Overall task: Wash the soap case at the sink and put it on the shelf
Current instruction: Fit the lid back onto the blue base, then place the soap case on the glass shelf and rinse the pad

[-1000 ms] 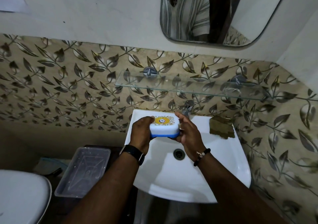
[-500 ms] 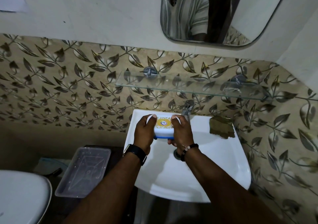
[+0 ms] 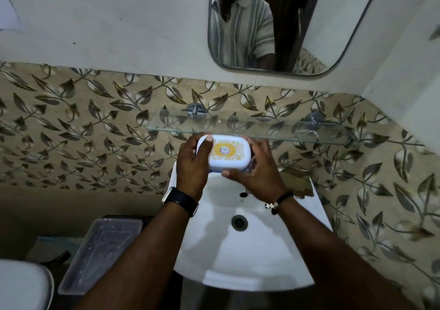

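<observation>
- Both hands hold the case [image 3: 227, 153] over the far end of the sink [image 3: 257, 257], just near of the glass shelf [image 3: 273, 128]; whether it touches the glass cannot be told.
- The left hand [image 3: 192, 164] grips its left end, thumb on the white lid.
- The right hand [image 3: 258, 170] cups its right end, thumb along the near edge.
- A clear tub [image 3: 100, 250] sits left of the sink.

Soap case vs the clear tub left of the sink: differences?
The white rounded soap case with a yellow label is opaque; the clear rectangular plastic tub is see-through and larger. The case is gripped by the left hand and right hand near the glass shelf; the tub sits low beside the white sink. Both look plastic.
</observation>
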